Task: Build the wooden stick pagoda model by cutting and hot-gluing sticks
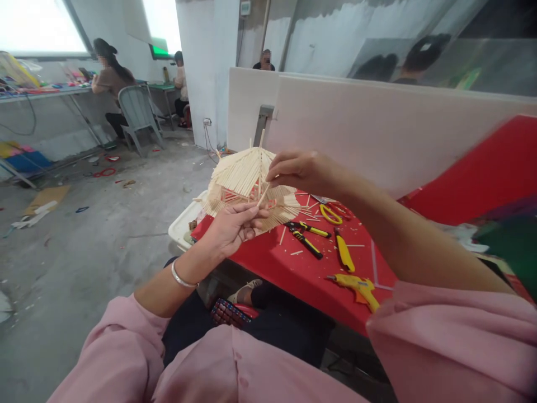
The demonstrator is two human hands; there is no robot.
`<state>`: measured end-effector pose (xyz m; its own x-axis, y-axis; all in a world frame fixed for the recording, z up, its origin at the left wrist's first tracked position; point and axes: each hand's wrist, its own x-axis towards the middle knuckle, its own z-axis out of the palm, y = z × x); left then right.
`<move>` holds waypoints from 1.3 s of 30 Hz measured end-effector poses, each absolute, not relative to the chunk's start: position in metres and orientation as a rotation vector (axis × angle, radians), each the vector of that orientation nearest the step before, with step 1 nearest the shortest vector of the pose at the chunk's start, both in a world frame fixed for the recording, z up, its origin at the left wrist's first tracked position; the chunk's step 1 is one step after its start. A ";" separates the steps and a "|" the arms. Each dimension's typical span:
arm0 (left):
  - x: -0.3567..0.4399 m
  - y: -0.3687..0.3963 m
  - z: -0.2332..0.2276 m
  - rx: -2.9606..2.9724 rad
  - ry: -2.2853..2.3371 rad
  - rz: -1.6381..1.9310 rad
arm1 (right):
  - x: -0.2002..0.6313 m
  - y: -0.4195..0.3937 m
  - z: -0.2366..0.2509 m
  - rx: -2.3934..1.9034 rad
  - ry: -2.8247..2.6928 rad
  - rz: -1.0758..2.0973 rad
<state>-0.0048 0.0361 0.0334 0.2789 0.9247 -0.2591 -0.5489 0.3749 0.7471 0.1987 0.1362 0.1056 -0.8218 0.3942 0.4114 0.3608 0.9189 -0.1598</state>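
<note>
A small model house built of thin pale wooden sticks, its pitched roof [238, 172] facing me, stands at the left end of the red table [268, 263]. In front of it, my left hand [235, 226] pinches the lower end of a short wooden stick [263, 196] between thumb and fingers. My right hand [305, 169] comes in from the right, its fingers closed together at the stick's upper end. Part of the model's lower side is hidden behind my hands.
Pliers [308, 240], a yellow cutter knife [344, 251], a yellow glue gun [356, 285] and yellow-handled scissors [330, 214] lie right of the model among stick scraps. A white tray [178, 232] juts out at left. A white partition [335, 129] stands behind; people sit farther off.
</note>
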 end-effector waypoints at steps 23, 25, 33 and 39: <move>-0.017 0.038 0.029 0.607 0.769 1.002 | 0.194 0.122 0.107 -0.585 -2.546 0.138; -0.016 0.035 0.029 0.636 0.747 1.002 | 0.195 0.116 0.106 -0.514 -2.619 0.166; -0.010 0.034 0.036 0.589 0.774 1.061 | 0.198 0.132 0.103 -0.468 -2.639 0.019; -0.013 0.039 0.034 0.582 0.854 1.109 | 0.199 0.167 0.098 -0.422 -2.607 0.004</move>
